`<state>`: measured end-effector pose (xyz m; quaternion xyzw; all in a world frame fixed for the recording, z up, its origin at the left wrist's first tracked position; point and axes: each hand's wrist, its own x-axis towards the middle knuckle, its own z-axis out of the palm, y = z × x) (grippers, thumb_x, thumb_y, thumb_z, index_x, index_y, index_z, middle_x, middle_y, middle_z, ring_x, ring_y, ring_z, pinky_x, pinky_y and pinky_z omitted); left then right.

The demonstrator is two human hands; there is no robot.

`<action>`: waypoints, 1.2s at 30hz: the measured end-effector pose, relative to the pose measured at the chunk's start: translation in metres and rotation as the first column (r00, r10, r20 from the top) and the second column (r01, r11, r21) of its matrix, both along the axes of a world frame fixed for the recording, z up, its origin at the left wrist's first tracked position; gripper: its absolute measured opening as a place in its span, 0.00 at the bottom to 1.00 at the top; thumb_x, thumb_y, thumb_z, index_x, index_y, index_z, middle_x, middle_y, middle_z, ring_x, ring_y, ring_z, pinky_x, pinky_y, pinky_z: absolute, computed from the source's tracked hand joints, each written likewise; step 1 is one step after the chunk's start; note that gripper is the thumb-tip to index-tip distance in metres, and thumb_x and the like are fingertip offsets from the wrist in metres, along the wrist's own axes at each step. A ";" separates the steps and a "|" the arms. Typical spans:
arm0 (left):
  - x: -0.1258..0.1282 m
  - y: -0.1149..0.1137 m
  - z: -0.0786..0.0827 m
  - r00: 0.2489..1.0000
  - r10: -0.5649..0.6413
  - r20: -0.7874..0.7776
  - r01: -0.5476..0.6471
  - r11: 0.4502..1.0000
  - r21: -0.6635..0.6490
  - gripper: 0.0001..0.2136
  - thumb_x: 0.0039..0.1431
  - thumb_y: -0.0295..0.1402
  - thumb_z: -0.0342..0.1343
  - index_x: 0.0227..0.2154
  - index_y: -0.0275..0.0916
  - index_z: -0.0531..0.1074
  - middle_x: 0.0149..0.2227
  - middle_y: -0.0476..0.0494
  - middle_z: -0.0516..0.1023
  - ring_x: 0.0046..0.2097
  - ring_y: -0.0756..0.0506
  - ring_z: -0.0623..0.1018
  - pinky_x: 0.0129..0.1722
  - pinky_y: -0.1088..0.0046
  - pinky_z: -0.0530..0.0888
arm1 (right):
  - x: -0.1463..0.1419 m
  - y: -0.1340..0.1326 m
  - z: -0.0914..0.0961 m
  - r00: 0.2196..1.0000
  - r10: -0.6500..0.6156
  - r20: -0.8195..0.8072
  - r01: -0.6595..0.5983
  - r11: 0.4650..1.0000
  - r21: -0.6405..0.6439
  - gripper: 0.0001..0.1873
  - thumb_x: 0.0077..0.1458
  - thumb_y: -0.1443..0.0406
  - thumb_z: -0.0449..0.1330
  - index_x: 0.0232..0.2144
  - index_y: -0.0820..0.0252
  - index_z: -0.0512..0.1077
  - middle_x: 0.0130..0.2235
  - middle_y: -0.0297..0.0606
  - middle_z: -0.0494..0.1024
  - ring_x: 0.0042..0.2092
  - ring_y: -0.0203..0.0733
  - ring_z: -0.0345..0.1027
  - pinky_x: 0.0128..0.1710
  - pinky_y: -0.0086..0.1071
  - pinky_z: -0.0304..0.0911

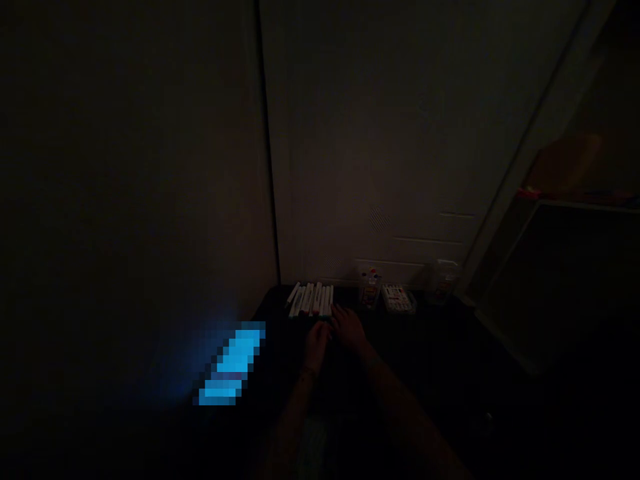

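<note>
In dim light, a row of white markers (311, 299) lies side by side on the dark table, the leftmost one slanted. My right hand (349, 327) is at the right end of this row, fingers stretched forward and seeming to touch the last marker. Just in front of the row, close beside it, is my left hand (317, 339) with its fingers drawn together. Whether anything small sits in those fingers is too dark to make out.
Right of the markers stand a clear container (369, 293) with coloured tops, a tray of white pieces (399, 299) and another clear container (444, 283). A glowing blue, pixelated screen (233, 363) lies at left. A pale wall (350, 167) rises behind the table.
</note>
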<state>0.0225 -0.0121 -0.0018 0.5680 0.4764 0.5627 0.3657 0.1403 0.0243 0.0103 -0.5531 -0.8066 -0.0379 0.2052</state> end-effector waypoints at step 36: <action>0.006 -0.001 0.007 0.989 0.077 0.130 -0.080 0.996 0.025 0.22 0.53 0.46 0.43 0.49 0.43 0.57 0.53 0.43 0.61 0.40 0.50 0.70 0.37 0.75 0.66 | 0.076 -0.096 0.041 0.781 0.129 -0.611 -0.192 0.981 -0.039 0.19 0.56 0.62 0.45 0.50 0.56 0.60 0.42 0.38 0.71 0.42 0.37 0.65 0.43 0.32 0.60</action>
